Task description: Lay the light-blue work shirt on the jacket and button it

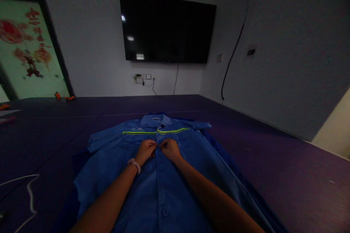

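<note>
A blue work shirt (pixel 188 174) with a yellow-green reflective stripe across the chest lies flat, front up, on a dark purple surface (pixel 273 160), collar pointing away from me. My left hand (pixel 146 150) and my right hand (pixel 170 149) meet at the shirt's front placket just below the stripe. Both pinch the fabric there with closed fingers, fingertips almost touching. A pale band sits on my left wrist. What lies between the fingertips is too small to make out.
A black screen (pixel 168 27) hangs on the far wall above a socket with cables. A white cord (pixel 28 193) lies at the near left. Small orange objects (pixel 64 97) sit at the far left edge. A darker blue cloth shows under the shirt.
</note>
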Action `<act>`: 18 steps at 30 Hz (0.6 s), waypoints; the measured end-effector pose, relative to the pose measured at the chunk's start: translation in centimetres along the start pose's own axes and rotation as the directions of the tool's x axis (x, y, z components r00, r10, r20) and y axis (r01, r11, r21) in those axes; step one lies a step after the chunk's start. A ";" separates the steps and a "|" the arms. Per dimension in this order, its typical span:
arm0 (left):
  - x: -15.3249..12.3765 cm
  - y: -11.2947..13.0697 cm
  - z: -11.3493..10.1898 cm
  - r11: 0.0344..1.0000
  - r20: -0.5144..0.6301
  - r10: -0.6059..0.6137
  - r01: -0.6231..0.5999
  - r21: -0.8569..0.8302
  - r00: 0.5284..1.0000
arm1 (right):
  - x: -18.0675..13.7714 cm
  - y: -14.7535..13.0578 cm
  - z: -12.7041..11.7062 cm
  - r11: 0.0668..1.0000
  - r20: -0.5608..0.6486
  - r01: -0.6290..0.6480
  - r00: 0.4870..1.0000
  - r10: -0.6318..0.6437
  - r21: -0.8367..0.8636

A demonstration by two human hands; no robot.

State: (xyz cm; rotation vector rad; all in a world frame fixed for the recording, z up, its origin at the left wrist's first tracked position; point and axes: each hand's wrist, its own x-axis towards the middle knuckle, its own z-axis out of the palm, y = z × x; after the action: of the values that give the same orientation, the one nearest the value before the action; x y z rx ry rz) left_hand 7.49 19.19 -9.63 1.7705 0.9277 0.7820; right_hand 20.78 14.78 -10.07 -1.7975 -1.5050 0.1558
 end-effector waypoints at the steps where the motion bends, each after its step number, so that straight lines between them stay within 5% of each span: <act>1: 0.0 0.0 0.0 1.000 -0.002 -0.012 0.012 -0.008 1.000 | -0.1 0.0 0.0 1.000 0.002 0.003 1.000 -0.003 0.007; 9: -0.3 0.5 0.0 0.999 -0.024 0.023 -0.022 0.044 0.999 | -0.1 0.1 -0.2 0.999 0.001 0.023 1.000 -0.024 0.041; 18: -0.4 1.0 0.0 0.885 0.146 0.313 -0.344 0.314 0.939 | 0.1 0.3 -0.1 1.000 -0.006 0.029 1.000 -0.029 -0.011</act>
State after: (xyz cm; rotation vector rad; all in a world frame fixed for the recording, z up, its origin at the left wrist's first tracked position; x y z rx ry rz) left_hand 7.51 18.59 -8.74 2.2871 0.7375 0.7787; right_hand 21.13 14.86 -10.16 -1.7823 -1.5300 0.1279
